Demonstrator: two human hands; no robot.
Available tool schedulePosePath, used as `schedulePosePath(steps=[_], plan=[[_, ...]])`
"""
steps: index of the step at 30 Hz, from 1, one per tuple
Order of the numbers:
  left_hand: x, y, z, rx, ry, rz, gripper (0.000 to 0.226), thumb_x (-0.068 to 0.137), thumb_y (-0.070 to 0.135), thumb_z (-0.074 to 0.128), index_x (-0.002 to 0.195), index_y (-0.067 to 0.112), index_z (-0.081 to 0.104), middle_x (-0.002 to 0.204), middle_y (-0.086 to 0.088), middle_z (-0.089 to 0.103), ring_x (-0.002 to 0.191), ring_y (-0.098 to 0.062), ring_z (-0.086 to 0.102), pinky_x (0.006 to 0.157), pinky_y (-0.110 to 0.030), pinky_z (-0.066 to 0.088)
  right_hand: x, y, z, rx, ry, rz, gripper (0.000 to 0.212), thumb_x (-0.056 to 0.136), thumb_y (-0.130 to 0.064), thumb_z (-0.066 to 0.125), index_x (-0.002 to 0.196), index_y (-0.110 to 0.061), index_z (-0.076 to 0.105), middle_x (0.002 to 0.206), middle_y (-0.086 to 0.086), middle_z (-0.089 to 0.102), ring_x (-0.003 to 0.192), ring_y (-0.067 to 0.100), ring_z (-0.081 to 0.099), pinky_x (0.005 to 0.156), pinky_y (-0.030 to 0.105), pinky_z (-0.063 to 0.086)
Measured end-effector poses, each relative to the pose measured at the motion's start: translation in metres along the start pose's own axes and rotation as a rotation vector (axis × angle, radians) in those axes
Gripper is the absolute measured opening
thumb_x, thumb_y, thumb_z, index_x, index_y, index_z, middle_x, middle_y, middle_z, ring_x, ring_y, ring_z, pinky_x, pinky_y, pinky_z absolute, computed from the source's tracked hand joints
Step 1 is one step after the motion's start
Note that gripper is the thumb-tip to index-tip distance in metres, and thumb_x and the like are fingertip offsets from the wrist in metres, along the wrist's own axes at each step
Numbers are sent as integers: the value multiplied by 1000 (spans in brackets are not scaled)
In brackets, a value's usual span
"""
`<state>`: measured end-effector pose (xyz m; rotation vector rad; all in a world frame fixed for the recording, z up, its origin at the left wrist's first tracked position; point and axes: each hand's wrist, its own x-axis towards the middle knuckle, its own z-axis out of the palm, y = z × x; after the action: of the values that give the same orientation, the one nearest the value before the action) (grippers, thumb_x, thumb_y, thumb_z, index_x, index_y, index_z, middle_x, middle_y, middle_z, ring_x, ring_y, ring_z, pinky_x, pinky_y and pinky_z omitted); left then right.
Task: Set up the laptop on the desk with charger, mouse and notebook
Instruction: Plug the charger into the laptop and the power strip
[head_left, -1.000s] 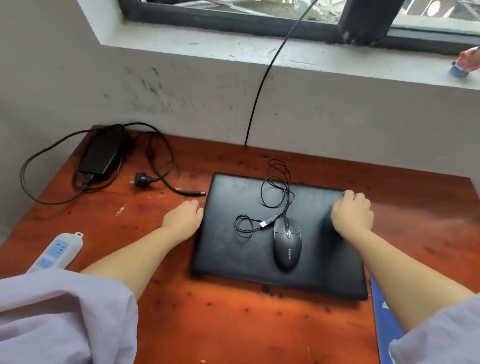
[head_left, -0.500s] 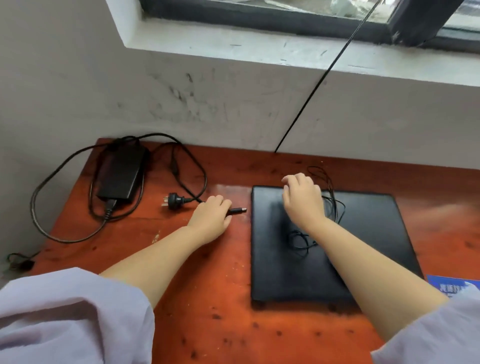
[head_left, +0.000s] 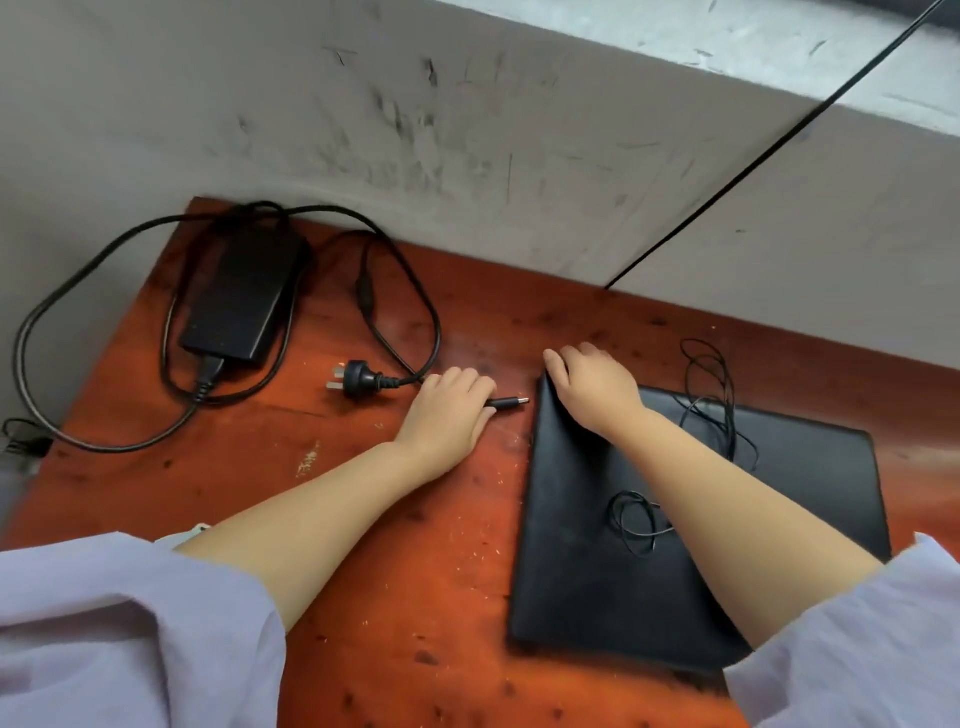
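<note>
Two bare forearms enter from the bottom edge — one from about 7 o'clock, one from about 5 o'clock. Each wears a loose pale-lilac sleeve pushed up near the elbow: the left sleeve (head_left: 119, 629) billows in soft folds, the right sleeve (head_left: 862, 649) ends in a wide cuff. The left hand (head_left: 447, 410) and right hand (head_left: 592, 387) are bare — no rings or watch visible.

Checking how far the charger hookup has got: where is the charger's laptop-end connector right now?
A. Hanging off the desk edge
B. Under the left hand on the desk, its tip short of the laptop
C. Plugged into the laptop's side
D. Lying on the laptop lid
B: the connector sticks out from under the left hand on the desk, with a gap before the closed laptop.
</note>
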<state>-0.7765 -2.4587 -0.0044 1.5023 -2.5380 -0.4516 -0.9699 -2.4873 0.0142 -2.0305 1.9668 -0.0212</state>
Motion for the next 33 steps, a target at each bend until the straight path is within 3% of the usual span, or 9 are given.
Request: schedulePosePath(steps=[3, 9, 12, 18, 28, 33], plan=[[6, 4, -1, -96, 11, -4, 22, 94, 26, 47, 109, 13, 56, 102, -6, 64, 96, -27, 57, 82, -39, 43, 7, 3, -1, 8, -24, 1, 55, 98, -42, 25, 79, -9, 63, 94, 15, 63, 90, 36, 60, 67, 35, 38], [13, 1, -16, -213, 95, 44, 21, 93, 25, 52, 106, 14, 64, 90, -5, 67, 89, -26, 61, 79, -40, 43, 14, 8, -11, -3, 1, 13, 46, 97, -34, 28, 62, -10, 48, 86, 24, 67, 84, 40, 61, 68, 36, 41], [16, 2, -23, -269, 102, 63, 22, 93, 24, 52, 108, 16, 65, 89, -4, 67, 90, -25, 60, 80, -39, 42, 15, 12, -19, 53, -1, 27, 49, 96, -33, 29, 54, -11, 41, 75, 20, 62, 77, 38, 58, 65, 36, 38], [20, 5, -36, -304, 92, 109, 26, 94, 25, 52, 115, 16, 65, 93, -6, 67, 94, -24, 58, 81, -36, 39, 13, 17, -31, 113, 21, 43, 50, 95, -33, 30, 49, -12, 33, 54, 5, 47, 64, 31, 48, 58, 32, 29], [24, 11, -48, -224, 47, 216, 27, 96, 23, 48, 113, 13, 65, 95, -9, 66, 93, -27, 57, 82, -33, 38, 5, 10, -31, 107, 48, -7, 50, 95, -33, 30, 49, -14, 29, 50, 0, 43, 60, 30, 45, 46, 25, 22], [25, 16, -46, -201, 37, 223, 24, 94, 17, 49, 107, 6, 67, 89, -15, 65, 87, -33, 58, 78, -41, 45, 6, 7, -29, 109, 54, -3, 52, 95, -32, 31, 47, -15, 27, 47, -2, 40, 58, 27, 42, 45, 26, 20]])
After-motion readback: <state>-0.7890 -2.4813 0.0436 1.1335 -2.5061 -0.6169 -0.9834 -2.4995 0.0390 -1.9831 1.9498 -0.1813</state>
